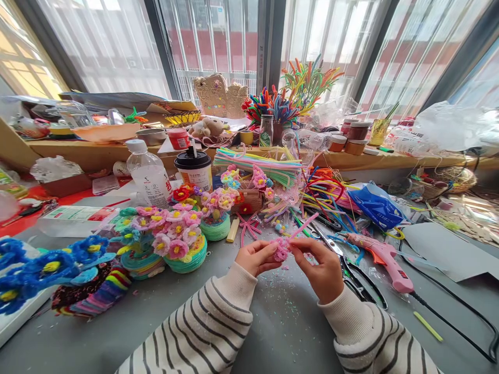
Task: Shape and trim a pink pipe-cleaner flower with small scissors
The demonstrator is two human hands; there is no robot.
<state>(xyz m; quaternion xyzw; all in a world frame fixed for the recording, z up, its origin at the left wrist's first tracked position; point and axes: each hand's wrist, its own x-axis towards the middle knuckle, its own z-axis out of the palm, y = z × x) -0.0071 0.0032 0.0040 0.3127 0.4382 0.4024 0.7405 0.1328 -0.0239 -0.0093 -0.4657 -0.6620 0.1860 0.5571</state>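
Observation:
A fuzzy pink pipe-cleaner flower (pixel 281 250) is held between my two hands above the grey table. Fingers of my left hand (pixel 255 257) pinch its left side. On its other side, my right hand (pixel 319 265) has thumb and forefinger closed on the pink pipe cleaner (pixel 306 224), whose free end sticks up to the right. Black-handled scissors (pixel 356 278) lie beside my right hand. A pink glue gun (pixel 390 259) rests farther right. To the left stand pots of pipe-cleaner flowers, one with pink blooms (pixel 177 228) and one with blue blooms (pixel 50 266).
Behind my hands lies a bundle of pastel pipe cleaners (pixel 261 166). A plastic bottle (pixel 146 174) and a lidded cup (pixel 194 169) stand at the back left. The glue gun's black cord (pixel 452 317) runs along the right. A blue packet (pixel 376 205) lies at the back right.

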